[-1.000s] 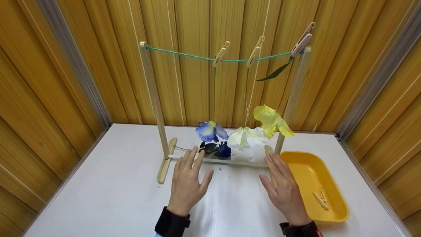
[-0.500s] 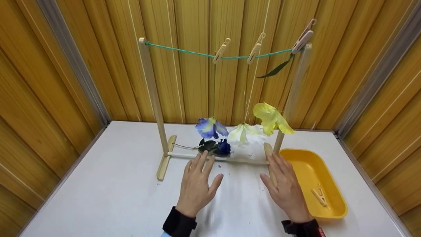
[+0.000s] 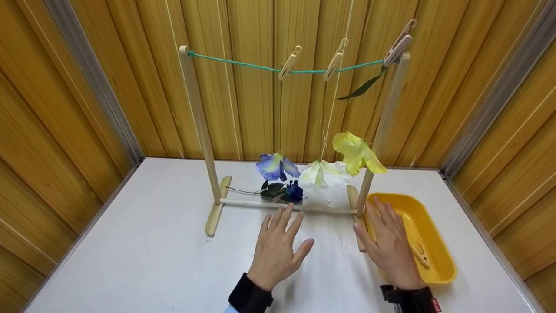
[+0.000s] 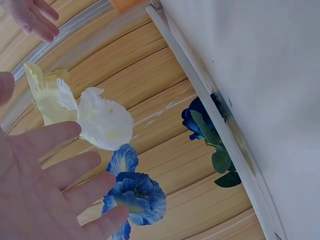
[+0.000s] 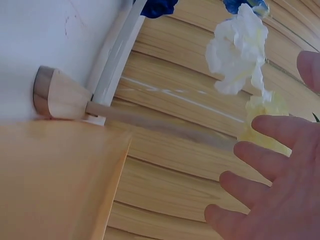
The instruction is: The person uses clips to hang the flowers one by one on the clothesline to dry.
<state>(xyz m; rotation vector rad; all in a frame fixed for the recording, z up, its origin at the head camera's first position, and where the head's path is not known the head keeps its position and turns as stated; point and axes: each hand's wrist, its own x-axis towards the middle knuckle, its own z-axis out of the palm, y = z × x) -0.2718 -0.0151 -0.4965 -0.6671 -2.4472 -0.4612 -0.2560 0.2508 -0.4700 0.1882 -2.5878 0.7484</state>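
My left hand, fingers spread and holding nothing, hovers before the rack's white bottom bar. Nearest to it lies a dark blue rose with green leaves, behind the bar. My right hand, also empty with extended fingers, is over the near left side of the yellow tray, beside the rack's right foot. Upside down from the green cord hang a blue-purple flower, a white flower and a yellow flower, held by clothespins.
A wooden rack's left post and right post carry the cord. A loose clothespin lies in the tray. Wood-patterned walls enclose the white table at the back and sides.
My left hand has moved right, away from the rose's leaves. My right hand has shifted right, over the tray's edge. The view has tilted slightly; the flowers hang as before.
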